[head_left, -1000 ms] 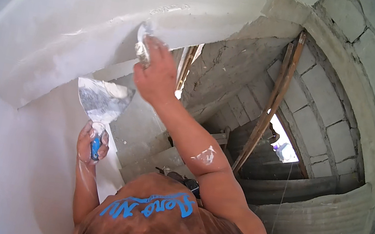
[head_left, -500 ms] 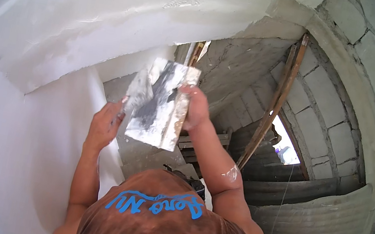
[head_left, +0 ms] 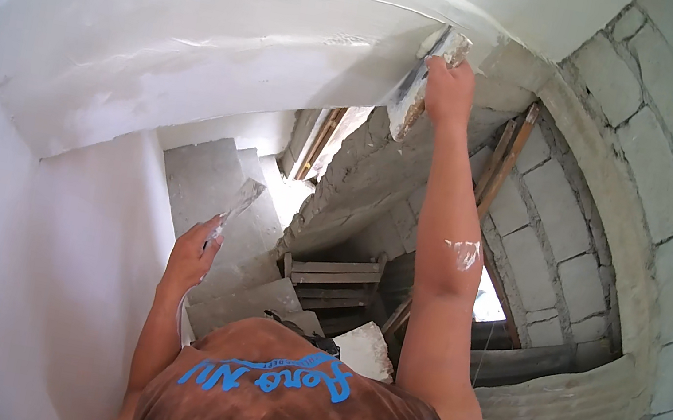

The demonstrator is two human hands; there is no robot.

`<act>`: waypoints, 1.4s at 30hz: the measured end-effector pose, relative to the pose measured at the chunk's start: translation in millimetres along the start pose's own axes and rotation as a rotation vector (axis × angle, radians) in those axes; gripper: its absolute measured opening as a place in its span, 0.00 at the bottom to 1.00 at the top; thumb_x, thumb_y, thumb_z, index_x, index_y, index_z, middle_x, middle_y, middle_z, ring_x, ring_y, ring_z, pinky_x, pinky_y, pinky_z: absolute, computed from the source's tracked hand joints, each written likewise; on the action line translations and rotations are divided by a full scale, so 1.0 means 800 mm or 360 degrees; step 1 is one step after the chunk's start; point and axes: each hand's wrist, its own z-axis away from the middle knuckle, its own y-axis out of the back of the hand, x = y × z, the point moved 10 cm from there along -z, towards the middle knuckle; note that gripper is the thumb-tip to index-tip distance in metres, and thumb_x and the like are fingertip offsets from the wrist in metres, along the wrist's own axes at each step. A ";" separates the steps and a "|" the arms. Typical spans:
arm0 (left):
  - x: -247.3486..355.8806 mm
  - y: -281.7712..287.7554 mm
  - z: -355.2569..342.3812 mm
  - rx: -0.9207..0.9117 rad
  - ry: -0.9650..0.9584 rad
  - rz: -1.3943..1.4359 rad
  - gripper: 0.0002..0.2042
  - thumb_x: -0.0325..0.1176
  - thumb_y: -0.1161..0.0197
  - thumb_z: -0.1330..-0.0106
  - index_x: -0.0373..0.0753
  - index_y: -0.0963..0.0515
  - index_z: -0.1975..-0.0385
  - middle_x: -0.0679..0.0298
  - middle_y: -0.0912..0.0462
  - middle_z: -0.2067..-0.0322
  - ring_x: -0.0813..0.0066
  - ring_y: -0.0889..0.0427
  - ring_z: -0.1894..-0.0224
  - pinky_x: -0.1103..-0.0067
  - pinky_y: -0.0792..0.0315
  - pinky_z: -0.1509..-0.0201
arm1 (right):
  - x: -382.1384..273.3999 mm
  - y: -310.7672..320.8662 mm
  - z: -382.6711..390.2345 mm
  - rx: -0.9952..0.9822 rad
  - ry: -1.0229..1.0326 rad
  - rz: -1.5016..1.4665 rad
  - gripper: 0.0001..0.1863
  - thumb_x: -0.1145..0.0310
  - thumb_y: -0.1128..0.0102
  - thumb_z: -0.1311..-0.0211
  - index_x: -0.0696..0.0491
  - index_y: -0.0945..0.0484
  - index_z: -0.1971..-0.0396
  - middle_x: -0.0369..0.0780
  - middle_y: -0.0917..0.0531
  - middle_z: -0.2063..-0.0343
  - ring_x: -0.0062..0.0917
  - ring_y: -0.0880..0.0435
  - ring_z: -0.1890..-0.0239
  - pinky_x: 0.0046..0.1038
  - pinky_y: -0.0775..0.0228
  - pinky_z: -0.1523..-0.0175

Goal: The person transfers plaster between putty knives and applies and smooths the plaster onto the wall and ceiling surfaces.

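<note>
My right hand (head_left: pixel 450 91) is closed on a wide, putty-smeared metal trowel (head_left: pixel 412 105), raised to the white plastered band (head_left: pixel 199 69) near its right end, where bare cement begins. Lower and to the left, my left hand (head_left: pixel 196 250) grips a putty knife (head_left: pixel 239 200), its smeared blade seen at a slant above the fingers. Dried white smears mark my right forearm.
Grey concrete steps (head_left: pixel 201 186) descend below. A block wall (head_left: pixel 652 158) curves along the right, with wooden poles (head_left: pixel 509 150) beside it. Corrugated sheets (head_left: pixel 553 410) lie lower right, near a wooden slatted piece (head_left: pixel 330 272). A smooth white wall (head_left: pixel 73 272) fills the left.
Half a second ago the trowel was low in front of me beside the knife blade; my right hand has since lifted it up and right to the band. My left hand has moved slightly.
</note>
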 end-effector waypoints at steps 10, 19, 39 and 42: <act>0.006 -0.028 -0.031 -0.0175 0.0110 0.0034 0.18 0.32 0.42 0.29 0.37 0.27 0.41 0.49 0.20 0.60 0.51 0.20 0.61 0.68 0.27 0.55 | -0.158 -0.165 0.138 -0.0131 0.0484 0.0529 0.31 0.57 0.36 0.44 0.60 0.32 0.46 0.57 0.29 0.46 0.48 0.27 0.43 0.44 0.27 0.43; -0.003 -0.020 -0.018 -0.0110 0.0156 0.0054 0.20 0.33 0.42 0.30 0.39 0.27 0.39 0.48 0.18 0.56 0.58 0.18 0.57 0.70 0.27 0.50 | -0.111 -0.008 0.121 0.0000 0.0269 -0.0030 0.19 0.64 0.39 0.39 0.65 0.22 0.58 0.51 0.17 0.71 0.44 0.16 0.67 0.39 0.25 0.60; -0.045 -0.035 -0.010 -0.0288 0.0524 0.0227 0.19 0.33 0.42 0.30 0.38 0.26 0.39 0.48 0.20 0.45 0.57 0.20 0.43 0.72 0.29 0.39 | 0.000 0.014 -0.036 0.0069 0.0222 0.0345 0.26 0.62 0.41 0.47 0.60 0.22 0.49 0.52 0.17 0.56 0.48 0.19 0.53 0.39 0.29 0.44; -0.033 -0.044 -0.032 -0.0319 0.0305 0.0196 0.20 0.33 0.42 0.30 0.39 0.27 0.39 0.48 0.21 0.43 0.56 0.21 0.41 0.72 0.30 0.38 | -0.068 -0.036 0.009 0.0035 0.0400 0.0528 0.28 0.62 0.43 0.46 0.58 0.26 0.44 0.51 0.21 0.47 0.45 0.23 0.45 0.41 0.29 0.40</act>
